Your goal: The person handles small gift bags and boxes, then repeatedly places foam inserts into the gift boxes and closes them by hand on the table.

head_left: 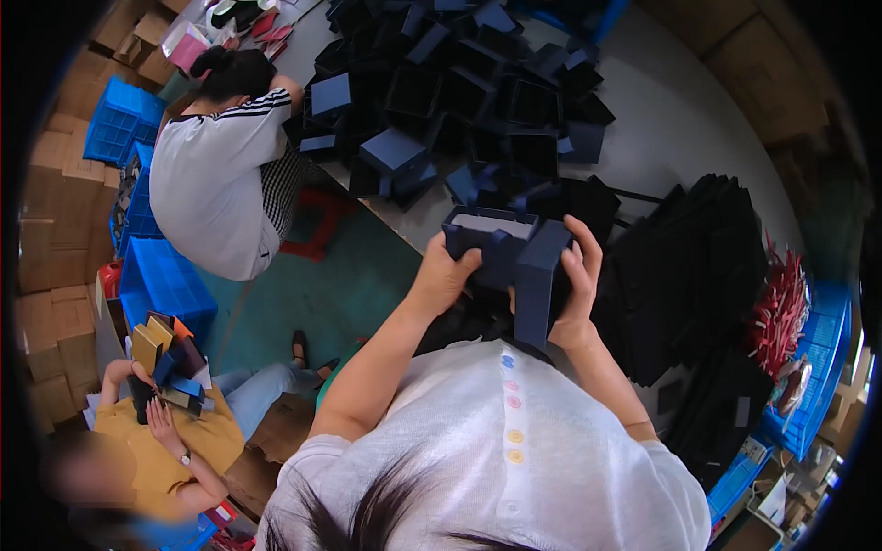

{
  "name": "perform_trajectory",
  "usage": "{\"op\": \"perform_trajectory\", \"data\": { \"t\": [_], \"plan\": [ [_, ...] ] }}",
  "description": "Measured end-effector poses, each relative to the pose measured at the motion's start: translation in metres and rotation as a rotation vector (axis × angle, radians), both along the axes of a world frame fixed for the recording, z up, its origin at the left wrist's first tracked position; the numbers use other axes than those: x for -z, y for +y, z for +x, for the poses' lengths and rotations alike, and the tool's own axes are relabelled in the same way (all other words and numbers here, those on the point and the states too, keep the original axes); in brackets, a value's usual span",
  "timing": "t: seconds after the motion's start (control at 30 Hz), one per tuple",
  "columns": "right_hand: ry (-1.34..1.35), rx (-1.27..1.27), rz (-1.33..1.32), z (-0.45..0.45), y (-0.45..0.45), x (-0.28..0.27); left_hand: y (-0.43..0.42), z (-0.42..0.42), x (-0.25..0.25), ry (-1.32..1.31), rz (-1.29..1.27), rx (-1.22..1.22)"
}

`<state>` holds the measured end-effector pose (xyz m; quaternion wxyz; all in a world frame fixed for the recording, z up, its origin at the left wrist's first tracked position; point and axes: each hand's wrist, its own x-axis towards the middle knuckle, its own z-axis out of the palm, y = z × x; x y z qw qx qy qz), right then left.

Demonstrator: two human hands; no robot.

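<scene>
A dark blue gift box [491, 260] is in front of my chest, with a pale white lining or insert showing inside it. My left hand [445, 277] grips its left side, thumb on the near wall. My right hand [579, 285] is wrapped round a dark blue box lid [542, 275], which is tilted on edge against the box's right side. Whether the lid is joined to the box cannot be made out. Some fingers of both hands are hidden behind the box parts. Just beyond my hands, a large heap of dark blue boxes [393, 151] covers the table.
Stacked black flat pieces [684, 266] lie on the grey table [726, 129] to my right. Red ribbons [781, 298] sit beside a blue crate [822, 358]. At left, one person [220, 174] bends over the table; another person [175, 441] holds several small boxes. A red stool [322, 220] stands between.
</scene>
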<state>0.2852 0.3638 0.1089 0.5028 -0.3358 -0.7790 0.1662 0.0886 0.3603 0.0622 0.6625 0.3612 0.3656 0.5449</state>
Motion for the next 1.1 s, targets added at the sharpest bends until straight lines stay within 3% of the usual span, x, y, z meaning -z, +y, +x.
{"op": "perform_trajectory", "data": {
  "t": [0.03, 0.1, 0.17, 0.2, 0.27, 0.43, 0.53, 0.63, 0.77, 0.87, 0.97, 1.1],
  "plan": [
    [-0.034, -0.005, -0.071, 0.001, -0.001, -0.015, 0.005, -0.01, -0.007, 0.172, 0.017, -0.024],
    [-0.117, 0.127, -0.293, 0.005, -0.005, -0.035, 0.016, -0.037, -0.028, 0.203, -0.162, 0.029],
    [-0.158, 0.116, -0.558, 0.012, -0.002, -0.046, 0.021, -0.057, -0.046, 0.348, -0.142, 0.192],
    [-0.153, 0.136, -0.571, 0.014, -0.001, -0.048, 0.017, -0.056, -0.063, 0.477, -0.073, 0.221],
    [-0.215, 0.076, -0.759, 0.018, -0.001, -0.05, 0.007, -0.057, -0.067, 0.506, -0.077, 0.323],
    [-0.457, 0.081, -0.631, 0.016, -0.008, -0.044, 0.001, -0.05, -0.07, 0.577, -0.066, 0.582],
    [-0.575, 0.052, -0.438, 0.014, -0.015, -0.039, -0.001, -0.046, -0.069, 0.582, -0.115, 0.598],
    [-0.536, -0.078, -0.633, 0.02, -0.019, -0.044, -0.002, -0.049, -0.065, 0.59, -0.128, 0.592],
    [-0.432, -0.169, -0.683, 0.028, -0.021, -0.045, -0.005, -0.047, -0.065, 0.535, -0.048, 0.58],
    [-0.582, 0.152, -0.527, 0.022, -0.03, -0.036, -0.003, -0.047, -0.068, 0.527, -0.138, 0.553],
    [-0.616, 0.159, -0.382, 0.014, -0.036, -0.036, -0.003, -0.046, -0.066, 0.55, -0.136, 0.57],
    [-0.536, 0.269, -0.467, 0.013, -0.037, -0.038, -0.006, -0.045, -0.062, 0.516, -0.143, 0.531]
  ]
}}
